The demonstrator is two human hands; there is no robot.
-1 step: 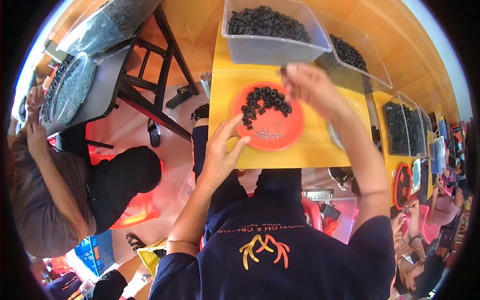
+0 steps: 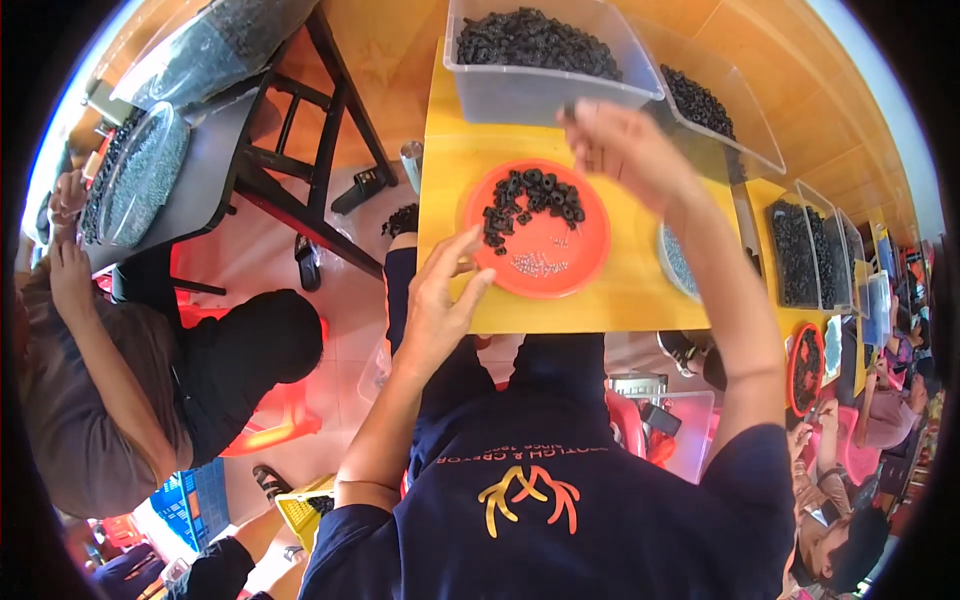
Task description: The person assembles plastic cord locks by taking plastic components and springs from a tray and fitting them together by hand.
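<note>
A round orange-red plate (image 2: 590,262) lies on the yellow table, with several small black plastic parts (image 2: 540,190) heaped along its far side and small silvery metal pieces (image 2: 540,264) in its near half. At the plate's left rim, my left hand (image 2: 442,295) rests with thumb and fingers apart; nothing shows between them. My right hand (image 2: 625,145) is raised beyond the plate's far right, in front of a clear bin. Its fingers are pinched on a small black part (image 2: 570,112), blurred by motion.
Behind the plate stands a clear bin (image 2: 550,100) full of black parts, with another bin (image 2: 735,100) beside it. A bowl of metal pieces (image 2: 678,262) sits partly behind my right forearm. Co-workers sit left and right; a dark table (image 2: 215,170) stands at left.
My right hand has moved slightly away from the plate, up and to the right, still pinching the black part. My left hand stays at the rim.
</note>
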